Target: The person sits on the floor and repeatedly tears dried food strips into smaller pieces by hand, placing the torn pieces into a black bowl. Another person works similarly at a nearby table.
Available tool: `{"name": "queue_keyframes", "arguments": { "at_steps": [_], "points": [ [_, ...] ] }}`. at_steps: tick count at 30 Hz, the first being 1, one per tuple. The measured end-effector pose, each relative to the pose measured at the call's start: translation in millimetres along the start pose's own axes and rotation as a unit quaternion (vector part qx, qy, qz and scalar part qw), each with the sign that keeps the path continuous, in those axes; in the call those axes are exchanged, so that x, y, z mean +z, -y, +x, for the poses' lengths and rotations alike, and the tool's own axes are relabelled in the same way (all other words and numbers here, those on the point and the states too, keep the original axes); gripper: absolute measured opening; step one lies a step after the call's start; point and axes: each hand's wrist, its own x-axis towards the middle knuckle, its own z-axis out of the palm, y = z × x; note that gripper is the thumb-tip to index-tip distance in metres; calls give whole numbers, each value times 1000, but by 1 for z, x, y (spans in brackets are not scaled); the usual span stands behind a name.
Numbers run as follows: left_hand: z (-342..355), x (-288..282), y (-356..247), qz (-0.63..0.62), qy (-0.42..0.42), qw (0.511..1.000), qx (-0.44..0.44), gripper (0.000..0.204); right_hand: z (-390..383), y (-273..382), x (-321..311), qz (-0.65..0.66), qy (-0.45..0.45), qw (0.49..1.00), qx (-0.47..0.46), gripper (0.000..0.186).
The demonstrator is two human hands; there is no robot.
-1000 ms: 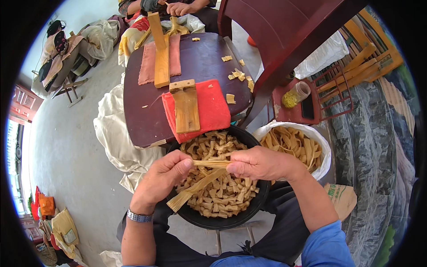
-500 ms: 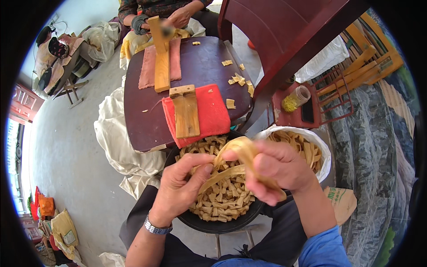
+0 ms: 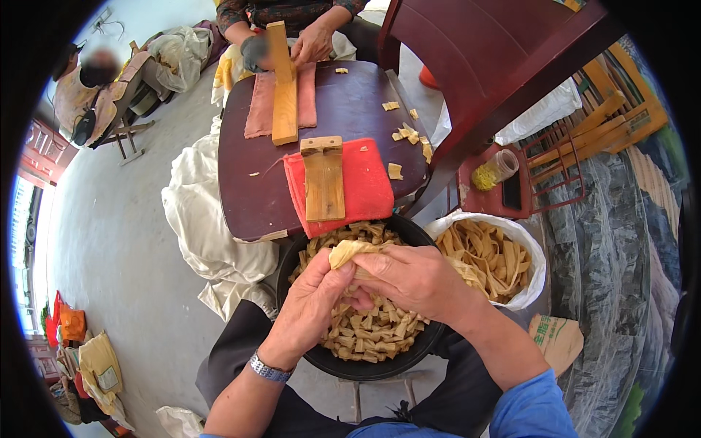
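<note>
While a black basin (image 3: pixel 431 337) of knotted pieces sits below, the left hand (image 3: pixel 310 299) and right hand (image 3: pixel 412 277) pinch a pale, seemingly soft, pliable strip (image 3: pixel 349 252), best gripped near its ends.

1 head-worn fisheye view looks steeply down, close over the black bowl (image 3: pixel 365 358) and dark table (image 3: pixel 343 109)

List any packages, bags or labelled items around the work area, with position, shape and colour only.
White plastic bag: right of the black basin, open, full of pale yellow strips.
Brown paper bag: on the floor at lower right, flat, with green print.
Clear jar: on the red stool, lying tilted, yellow contents.
No screens or signs visible.
</note>
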Motion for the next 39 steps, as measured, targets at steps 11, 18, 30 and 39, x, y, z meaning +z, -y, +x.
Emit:
{"name": "queue_keyframes", "arguments": {
  "at_steps": [11, 18, 30, 39],
  "points": [
    [-7, -20, -13, -121, 107, 986, -50, 28, 22, 21, -10, 476, 125, 736, 466, 36],
    [0, -13, 3, -90, 37, 994, -42, 35, 7, 13, 13, 259, 73, 884, 383, 30],
    [6, -21, 5, 31, -33, 994, 103, 24, 13, 16, -9, 198, 138, 919, 311, 27],
    [-5, -5, 3, 559, -4, 770, 307, 42, -1, -2, 3, 423, 208, 767, 435, 20]
  ]
}}
